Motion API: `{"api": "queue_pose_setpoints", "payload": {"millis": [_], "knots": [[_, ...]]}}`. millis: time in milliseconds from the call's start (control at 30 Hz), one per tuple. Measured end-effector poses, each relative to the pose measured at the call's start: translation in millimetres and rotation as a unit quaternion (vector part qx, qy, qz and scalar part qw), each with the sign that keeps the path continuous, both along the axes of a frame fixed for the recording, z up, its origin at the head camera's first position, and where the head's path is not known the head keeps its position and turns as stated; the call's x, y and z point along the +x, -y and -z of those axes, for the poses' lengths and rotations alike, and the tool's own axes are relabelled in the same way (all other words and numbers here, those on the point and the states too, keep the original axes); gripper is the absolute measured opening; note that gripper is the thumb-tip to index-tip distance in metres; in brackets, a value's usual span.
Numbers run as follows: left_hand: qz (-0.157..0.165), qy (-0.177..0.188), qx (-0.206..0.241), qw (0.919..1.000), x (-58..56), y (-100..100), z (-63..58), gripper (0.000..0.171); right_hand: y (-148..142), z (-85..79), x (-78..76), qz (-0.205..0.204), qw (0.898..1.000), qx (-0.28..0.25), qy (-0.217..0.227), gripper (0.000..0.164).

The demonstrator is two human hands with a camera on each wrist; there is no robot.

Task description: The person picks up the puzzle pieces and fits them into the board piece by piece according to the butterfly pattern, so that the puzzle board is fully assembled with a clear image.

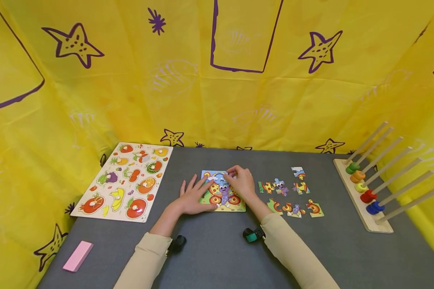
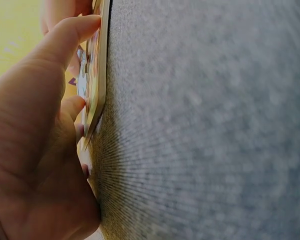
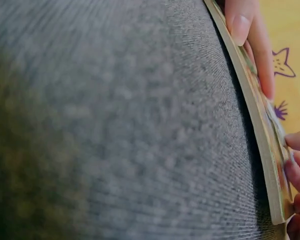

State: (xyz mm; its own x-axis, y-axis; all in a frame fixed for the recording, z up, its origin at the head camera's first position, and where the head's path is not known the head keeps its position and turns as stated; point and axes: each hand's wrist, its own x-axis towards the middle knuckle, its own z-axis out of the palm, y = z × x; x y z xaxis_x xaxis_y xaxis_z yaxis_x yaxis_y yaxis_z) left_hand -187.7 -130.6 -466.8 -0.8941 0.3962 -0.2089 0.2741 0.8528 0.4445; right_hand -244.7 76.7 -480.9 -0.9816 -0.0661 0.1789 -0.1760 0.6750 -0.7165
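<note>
A square butterfly puzzle board [image 1: 222, 202] lies on the grey table in the head view. My left hand [image 1: 197, 197] is spread over its left side, thumb along the near edge and a fingertip on the upper picture. At the board's upper right, my right hand [image 1: 241, 184] pinches a puzzle piece [image 1: 220, 178] with blue sky on it, thumb and fingers curled in. In the right wrist view a piece [image 3: 276, 122] stands slightly raised above the board [image 3: 260, 145], between the fingertips of both hands; part of it is hidden.
Several loose puzzle pieces [image 1: 295, 210] lie right of the board. A fruit peg board [image 1: 124, 180] is at the left, with a pink block [image 1: 78, 256] nearer. A wooden rack [image 1: 365, 204] with upright rods and coloured rings stands far right. A yellow curtain [image 1: 202, 100] hangs behind.
</note>
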Motion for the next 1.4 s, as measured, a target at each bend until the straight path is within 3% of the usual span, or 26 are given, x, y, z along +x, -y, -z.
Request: {"api": "queue_pose_setpoints", "payload": {"millis": [167, 567, 833, 1000, 1200, 1400], "knots": [[-0.014, -0.001, -0.020, 0.9997, -1.0, -4, 0.0, 0.091, -1, 0.8, -0.3, -0.007, 0.999, 0.026, -0.017, 0.021], [-0.033, -0.013, -0.038, 0.9987, -1.2, -9, -2.2, 0.089, -1, 3.7, -2.4, -0.012, 0.999, 0.034, -0.010, 0.020], [-0.032, -0.046, -0.049, 0.9972, -0.4, -15, -6.1, 0.085, -10, 2.7, -4.0, -0.098, 0.994, 0.030, -0.034, 0.015], [-0.025, -0.080, -0.039, 0.9958, -2.7, -19, -5.4, 0.078, -18, 2.6, -5.9, -0.141, 0.990, 0.029, -0.012, 0.026], [0.000, -0.129, 0.014, 0.9915, -6.0, -24, -4.3, 0.068, -20, 2.6, -6.8, -0.139, 0.990, 0.026, 0.013, 0.027], [0.052, -0.112, 0.053, 0.9910, -12.5, -32, -3.8, 0.064, -21, 3.2, -8.8, -0.140, 0.990, 0.029, 0.011, 0.027]]}}
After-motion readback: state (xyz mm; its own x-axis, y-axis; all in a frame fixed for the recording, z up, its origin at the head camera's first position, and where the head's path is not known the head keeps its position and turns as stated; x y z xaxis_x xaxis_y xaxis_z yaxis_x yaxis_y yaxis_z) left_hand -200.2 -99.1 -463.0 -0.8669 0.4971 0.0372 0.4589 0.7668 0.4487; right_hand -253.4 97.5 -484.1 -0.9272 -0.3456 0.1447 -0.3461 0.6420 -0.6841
